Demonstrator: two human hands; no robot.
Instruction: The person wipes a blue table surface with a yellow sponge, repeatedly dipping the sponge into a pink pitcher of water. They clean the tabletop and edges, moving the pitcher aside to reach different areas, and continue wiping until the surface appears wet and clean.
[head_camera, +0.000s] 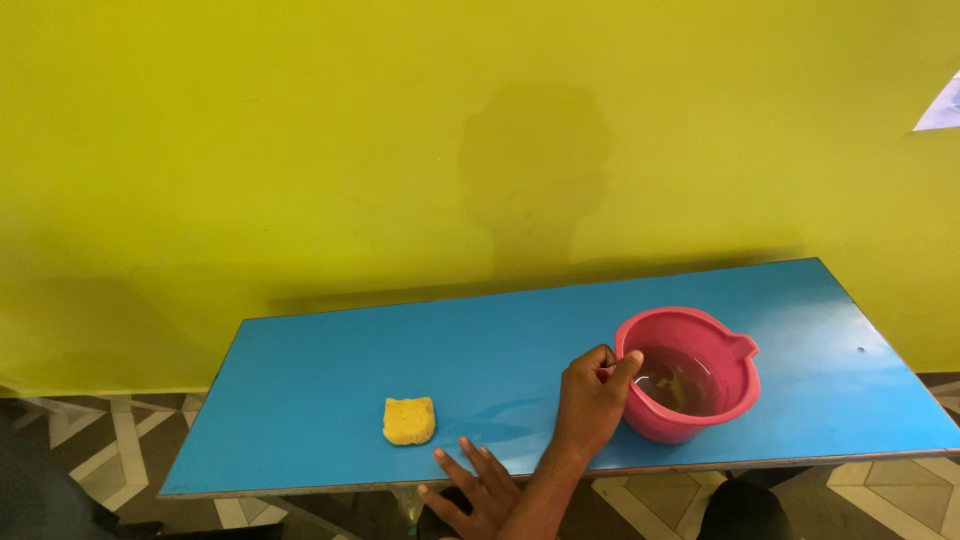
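Note:
A pink plastic basin (735, 395) with a little murky water in it stands on the right part of a blue table (330, 370). My right hand (590, 400) grips the basin's near-left rim, thumb over the edge. My left hand (472, 492) lies flat on the table's front edge with its fingers spread and holds nothing. A yellow sponge (409, 420) sits on the table a short way to the left of my left hand, untouched.
The table stands against a yellow-green wall (300, 150). A wet streak (500, 412) marks the tabletop between the sponge and the basin. Patterned floor tiles (100, 440) show below the left end of the table.

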